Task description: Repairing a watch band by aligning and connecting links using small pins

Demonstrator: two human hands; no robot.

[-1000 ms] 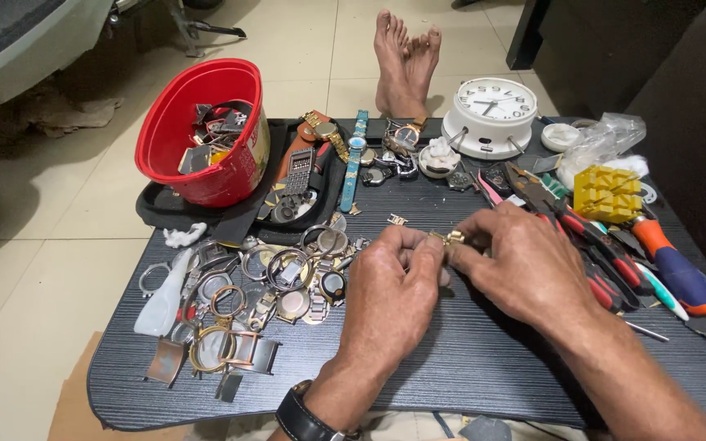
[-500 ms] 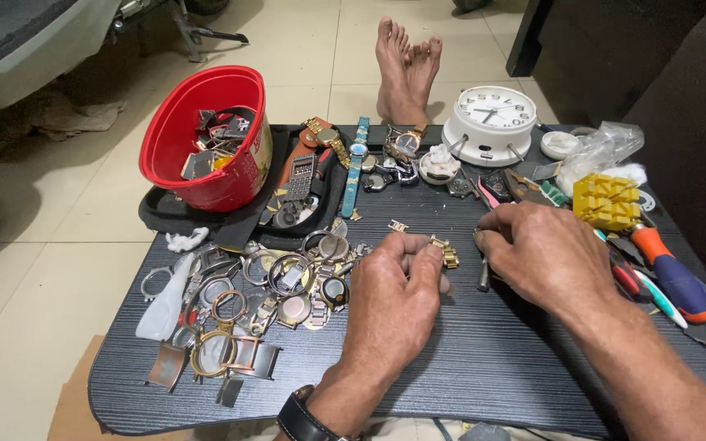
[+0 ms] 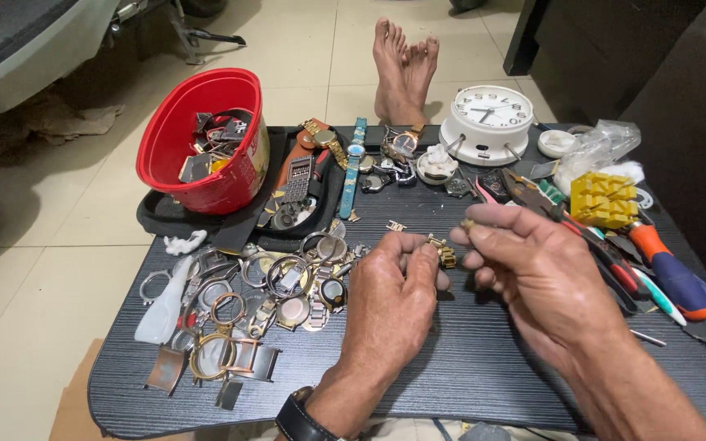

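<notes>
My left hand (image 3: 394, 298) rests on the dark table (image 3: 484, 367) and pinches a short gold watch-band piece (image 3: 443, 251) at its fingertips. My right hand (image 3: 533, 273) is raised just right of it, thumb and forefinger pinched on a tiny gold link (image 3: 467, 224). A black watch sits on my left wrist (image 3: 296, 416). A small loose gold link (image 3: 395, 226) lies on the table beyond my left hand.
A pile of watch cases and bands (image 3: 247, 302) lies at left. A red tub (image 3: 206, 139) of parts sits on a black tray (image 3: 157, 220). Behind are a white clock (image 3: 488, 122), a yellow block (image 3: 604, 198), and screwdrivers and pliers (image 3: 655, 269). Bare feet (image 3: 402, 69) rest beyond the table.
My hands, joined together a second ago, have come apart. My right hand has lifted and moved right with a tiny link; my left keeps the band piece.
</notes>
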